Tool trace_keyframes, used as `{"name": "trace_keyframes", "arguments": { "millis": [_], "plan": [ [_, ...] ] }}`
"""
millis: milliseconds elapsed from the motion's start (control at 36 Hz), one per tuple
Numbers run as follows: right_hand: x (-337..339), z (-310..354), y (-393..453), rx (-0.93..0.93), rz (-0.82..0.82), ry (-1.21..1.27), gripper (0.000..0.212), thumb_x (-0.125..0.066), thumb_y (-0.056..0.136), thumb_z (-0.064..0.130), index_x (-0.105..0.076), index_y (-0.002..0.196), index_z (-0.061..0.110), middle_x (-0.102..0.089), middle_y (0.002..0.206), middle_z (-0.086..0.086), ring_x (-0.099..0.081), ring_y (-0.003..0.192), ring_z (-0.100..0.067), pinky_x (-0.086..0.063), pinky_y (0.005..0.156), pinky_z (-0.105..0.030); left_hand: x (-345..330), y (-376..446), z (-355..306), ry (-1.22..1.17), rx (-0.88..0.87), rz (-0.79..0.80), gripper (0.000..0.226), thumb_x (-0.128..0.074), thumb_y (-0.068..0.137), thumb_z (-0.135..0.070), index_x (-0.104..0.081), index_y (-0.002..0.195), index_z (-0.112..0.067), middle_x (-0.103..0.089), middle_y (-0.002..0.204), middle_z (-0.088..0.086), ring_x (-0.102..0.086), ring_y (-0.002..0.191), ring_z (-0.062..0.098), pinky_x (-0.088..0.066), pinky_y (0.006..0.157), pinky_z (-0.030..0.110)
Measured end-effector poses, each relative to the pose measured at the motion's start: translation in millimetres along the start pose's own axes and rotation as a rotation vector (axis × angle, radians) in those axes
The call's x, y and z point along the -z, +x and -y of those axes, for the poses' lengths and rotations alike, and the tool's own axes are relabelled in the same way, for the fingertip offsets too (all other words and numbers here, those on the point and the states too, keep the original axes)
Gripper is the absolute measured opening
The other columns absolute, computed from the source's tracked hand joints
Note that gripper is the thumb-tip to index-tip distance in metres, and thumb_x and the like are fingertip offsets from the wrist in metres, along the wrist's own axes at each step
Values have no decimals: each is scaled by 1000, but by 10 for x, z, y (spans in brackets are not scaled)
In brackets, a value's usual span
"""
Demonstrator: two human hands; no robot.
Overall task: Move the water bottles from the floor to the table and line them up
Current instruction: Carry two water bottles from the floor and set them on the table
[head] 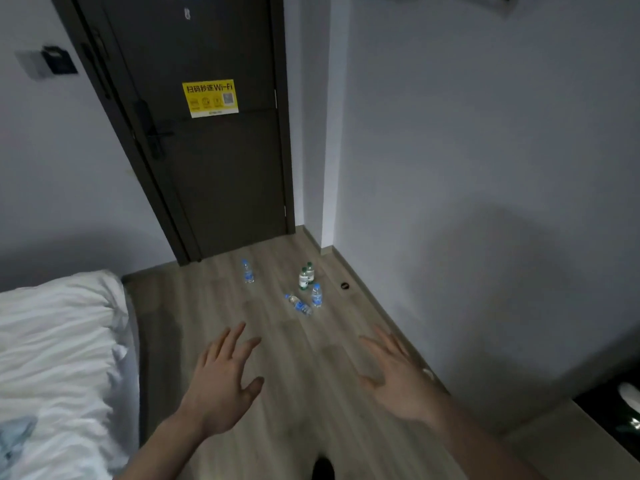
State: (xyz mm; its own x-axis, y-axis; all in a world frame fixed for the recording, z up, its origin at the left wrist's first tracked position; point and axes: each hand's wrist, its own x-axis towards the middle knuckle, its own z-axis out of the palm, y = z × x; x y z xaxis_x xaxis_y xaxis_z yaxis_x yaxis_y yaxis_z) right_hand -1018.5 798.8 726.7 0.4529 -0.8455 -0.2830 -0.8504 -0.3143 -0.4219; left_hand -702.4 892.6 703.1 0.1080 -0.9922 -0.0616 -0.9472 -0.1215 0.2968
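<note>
yellow sign (pixel 210 98) on door (pixel 221 174), "Wi-Fi"

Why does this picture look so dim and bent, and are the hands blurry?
Head view: the room is dimly lit, with a broad soft shadow on the right wall. The wide-angle lens bows the door and wall edges. The left hand and right hand look slightly smeared, while the water bottles on the floor are small but recognisable.

Hotel-style bedroom, white-sheeted bed (pixel 59 358), dark door (pixel 214 161) with lock, Wi-Fi sticker (pixel 210 98) (yellow), wood floor (pixel 284 393)
</note>
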Motion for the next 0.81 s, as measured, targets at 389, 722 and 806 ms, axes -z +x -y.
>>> {"name": "trace_keyframes", "arguments": {
  "millis": [389, 722, 806],
  "plan": [
    [-77, 433, 2728, -51, 144, 58, 81, -49, 94, 56, -2, 158, 40, 15, 165, 11, 12, 153, -24, -11, 124, -46, 335, 2202, 1224, 48, 51, 71, 75, -53, 91, -57, -20, 155, -38, 10, 166, -4, 6, 154, 22, 0, 121, 37],
    [400, 1130, 4744, 44, 139, 87, 80, -54, 94, 50, -5, 156, 45, 11, 165, 14, 11, 154, -22, -11, 124, -44, 707, 3778, 2293, 37, 157, 94, 77, -50, 93, -59, -10, 156, -40, 13, 165, -5, 11, 153, 22, -2, 122, 41],
    [431, 1230, 5183, 22, 137, 103, 76, -53, 95, 53, -9, 157, 43, 12, 165, 13, 10, 154, -23, -11, 124, -44, 701, 4192, 2583, 52, 131, 117, 76, -46, 93, -59, -9, 157, -40, 13, 166, -4, 11, 153, 23, -1, 121, 40]
  ]
}}
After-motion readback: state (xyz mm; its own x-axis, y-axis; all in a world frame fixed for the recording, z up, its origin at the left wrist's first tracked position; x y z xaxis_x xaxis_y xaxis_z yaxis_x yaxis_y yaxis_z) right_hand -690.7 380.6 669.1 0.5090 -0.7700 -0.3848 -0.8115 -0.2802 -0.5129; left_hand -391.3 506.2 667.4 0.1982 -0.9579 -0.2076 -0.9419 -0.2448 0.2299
